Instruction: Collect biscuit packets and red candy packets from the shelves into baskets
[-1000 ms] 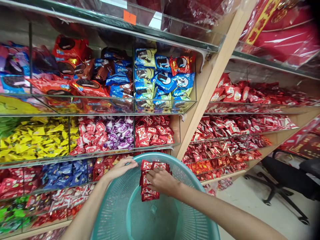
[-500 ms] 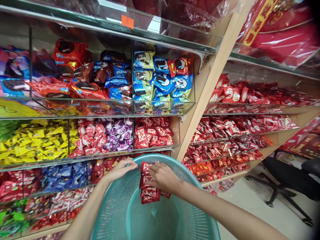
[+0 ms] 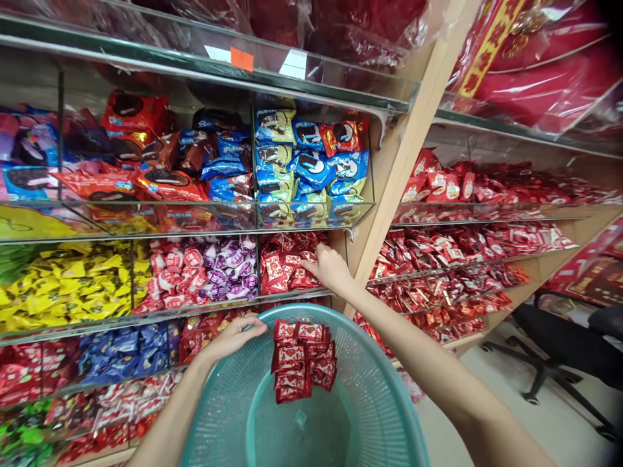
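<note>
A green plastic basket (image 3: pixel 389 395) stands below the shelves, with red packets (image 3: pixel 292 363) stacked in two columns against its far inner wall. My left hand (image 3: pixel 238 334) is closed on the basket's far left rim. Higher up, my right hand (image 3: pixel 331 269) reaches into a shelf compartment of red packets (image 3: pixel 280 269). Its fingers touch the packets at the compartment's right side and are partly bent. Whether a packet is gripped between them cannot be made out.
Left of that compartment lie purple and red wrapped sweets (image 3: pixel 226 266) and yellow packets (image 3: pixel 78 282). Above, a glass-fronted shelf holds blue packets (image 3: pixel 311 168). A slanting wooden post (image 3: pixel 403 149) rises right of my right hand. A black chair (image 3: pixel 569 344) stands at the far right.
My right hand has left the packets in the basket and moved up to the shelf compartment. The right column of packets in the basket now shows fully. My left hand stays on the rim.
</note>
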Demonstrator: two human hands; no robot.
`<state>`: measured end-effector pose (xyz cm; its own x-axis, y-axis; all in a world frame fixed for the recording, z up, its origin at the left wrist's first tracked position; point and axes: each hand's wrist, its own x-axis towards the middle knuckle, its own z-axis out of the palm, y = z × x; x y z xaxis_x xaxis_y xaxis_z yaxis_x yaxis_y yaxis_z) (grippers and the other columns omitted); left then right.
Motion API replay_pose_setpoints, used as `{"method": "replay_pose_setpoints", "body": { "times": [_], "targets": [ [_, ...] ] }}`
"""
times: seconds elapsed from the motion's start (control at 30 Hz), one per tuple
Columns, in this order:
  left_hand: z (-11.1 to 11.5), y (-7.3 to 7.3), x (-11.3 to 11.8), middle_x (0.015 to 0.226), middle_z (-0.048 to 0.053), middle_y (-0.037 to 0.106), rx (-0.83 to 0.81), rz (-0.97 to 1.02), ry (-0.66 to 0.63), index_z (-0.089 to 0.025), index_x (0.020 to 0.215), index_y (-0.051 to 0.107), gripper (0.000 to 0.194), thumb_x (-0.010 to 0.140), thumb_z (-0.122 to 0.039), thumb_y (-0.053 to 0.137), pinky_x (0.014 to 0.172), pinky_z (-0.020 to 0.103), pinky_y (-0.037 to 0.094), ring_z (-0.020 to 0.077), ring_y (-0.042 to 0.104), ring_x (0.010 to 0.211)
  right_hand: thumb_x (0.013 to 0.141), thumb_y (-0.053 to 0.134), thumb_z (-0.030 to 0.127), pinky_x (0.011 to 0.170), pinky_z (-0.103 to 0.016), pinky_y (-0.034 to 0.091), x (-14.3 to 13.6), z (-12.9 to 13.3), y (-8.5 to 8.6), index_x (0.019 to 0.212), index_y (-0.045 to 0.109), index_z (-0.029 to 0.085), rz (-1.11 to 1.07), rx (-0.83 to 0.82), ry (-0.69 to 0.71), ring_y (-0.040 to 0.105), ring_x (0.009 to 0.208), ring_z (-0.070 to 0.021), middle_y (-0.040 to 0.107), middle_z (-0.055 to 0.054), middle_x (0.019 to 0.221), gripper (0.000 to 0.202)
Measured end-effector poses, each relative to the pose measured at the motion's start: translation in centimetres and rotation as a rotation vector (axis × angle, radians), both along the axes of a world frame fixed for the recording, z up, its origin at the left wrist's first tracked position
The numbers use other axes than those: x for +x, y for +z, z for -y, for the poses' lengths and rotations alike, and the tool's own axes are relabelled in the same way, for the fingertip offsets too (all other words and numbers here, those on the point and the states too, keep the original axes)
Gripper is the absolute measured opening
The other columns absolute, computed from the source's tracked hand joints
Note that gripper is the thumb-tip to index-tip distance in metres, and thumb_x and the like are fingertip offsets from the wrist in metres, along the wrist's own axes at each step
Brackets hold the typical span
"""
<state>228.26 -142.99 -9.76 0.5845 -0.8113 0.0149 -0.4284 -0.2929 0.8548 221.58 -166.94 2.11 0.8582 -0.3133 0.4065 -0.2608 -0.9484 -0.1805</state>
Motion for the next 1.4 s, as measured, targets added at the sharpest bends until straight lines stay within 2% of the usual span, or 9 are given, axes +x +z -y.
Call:
{"method": "replay_pose_setpoints", "body": {
  "times": [0.13,0.3,0.5,0.63,0.73,0.93,1.03,1.2,1.4],
  "targets": [
    [0.0,0.0,-0.1,0.091,0.001,0.064,0.002,-0.009,-0.001,-0.018,0.085,0.067,0.035,0.079,-0.048,0.05,0.081,0.027,0.04,0.0182,0.056,0.089,0.076,0.057,0.039,0.067,-0.029,0.039,0.3,0.7,-0.7,0.088,0.048,0.018,0.056,0.138,0.052,0.057,0.082,-0.0205,0.061,-0.008,0.09,0.026],
    [0.0,0.1,-0.1,0.091,0.001,0.064,0.004,-0.023,0.003,-0.018,0.085,0.067,0.035,0.079,-0.048,0.05,0.08,0.026,0.04,0.018,0.056,0.089,0.068,0.064,0.038,0.067,-0.027,0.039,0.0,1.7,-1.3,0.087,0.045,0.02,0.124,0.337,0.148,0.054,0.077,-0.0162,0.057,-0.001,0.086,0.033],
    [0.0,0.0,-0.1,0.091,0.002,0.064,-0.001,-0.001,0.004,-0.018,0.084,0.067,0.035,0.079,-0.048,0.05,0.08,0.026,0.04,0.0177,0.056,0.088,0.073,0.06,0.031,0.078,-0.033,0.041,-0.6,1.6,-1.7,0.091,0.044,0.02,0.246,0.288,0.281,0.052,0.087,-0.0182,0.052,-0.003,0.094,0.027],
    [0.0,0.1,-0.2,0.091,0.001,0.064,0.004,-0.008,0.006,-0.018,0.084,0.067,0.034,0.079,-0.047,0.05,0.08,0.026,0.039,0.0178,0.056,0.088,0.077,0.057,0.026,0.088,-0.033,0.04,-1.3,1.4,-1.5,0.105,0.043,0.02,0.367,0.206,0.498,0.049,0.1,-0.019,0.05,-0.007,0.106,0.031],
    [0.1,0.3,-0.3,0.091,0.001,0.065,0.008,-0.009,0.016,-0.018,0.083,0.067,0.033,0.079,-0.047,0.051,0.081,0.026,0.039,0.0182,0.056,0.089,0.08,0.056,0.025,0.093,-0.036,0.037,-2.0,1.1,-1.4,0.116,0.039,0.021,0.367,0.157,0.631,0.045,0.108,-0.0201,0.049,-0.007,0.114,0.04],
    [0.1,0.2,-0.2,0.089,0.001,0.065,0.004,0.006,0.01,-0.018,0.082,0.067,0.033,0.079,-0.047,0.051,0.08,0.025,0.039,0.0177,0.056,0.088,0.082,0.055,0.027,0.092,-0.039,0.039,-4.1,0.3,-1.5,0.115,0.042,0.022,0.354,0.143,0.701,0.047,0.107,-0.0202,0.052,-0.007,0.113,0.036],
    [0.1,0.1,-0.2,0.089,0.0,0.065,0.004,0.006,0.012,-0.018,0.083,0.066,0.034,0.079,-0.048,0.051,0.08,0.025,0.039,0.0176,0.056,0.088,0.083,0.054,0.03,0.094,-0.039,0.039,-6.0,-0.5,-2.7,0.114,0.043,0.022,0.303,0.165,0.772,0.046,0.111,-0.0194,0.052,-0.008,0.115,0.035],
    [0.1,0.0,-0.1,0.088,0.0,0.064,0.015,0.031,0.002,-0.018,0.082,0.067,0.035,0.079,-0.049,0.05,0.081,0.026,0.039,0.0177,0.055,0.088,0.083,0.052,0.031,0.09,-0.037,0.042,-8.7,-1.3,-6.2,0.114,0.045,0.021,0.009,0.111,0.786,0.049,0.106,-0.019,0.054,-0.008,0.113,0.033],
    [0.1,-0.3,0.0,0.09,0.0,0.063,-0.003,0.025,-0.007,-0.019,0.084,0.067,0.035,0.079,-0.05,0.05,0.081,0.026,0.039,0.0176,0.055,0.089,0.082,0.054,0.033,0.086,-0.036,0.041,-7.1,-1.6,-9.0,0.106,0.05,0.018,-0.157,-0.05,0.667,0.051,0.098,-0.02,0.058,-0.007,0.1,0.028]
  ]
}}
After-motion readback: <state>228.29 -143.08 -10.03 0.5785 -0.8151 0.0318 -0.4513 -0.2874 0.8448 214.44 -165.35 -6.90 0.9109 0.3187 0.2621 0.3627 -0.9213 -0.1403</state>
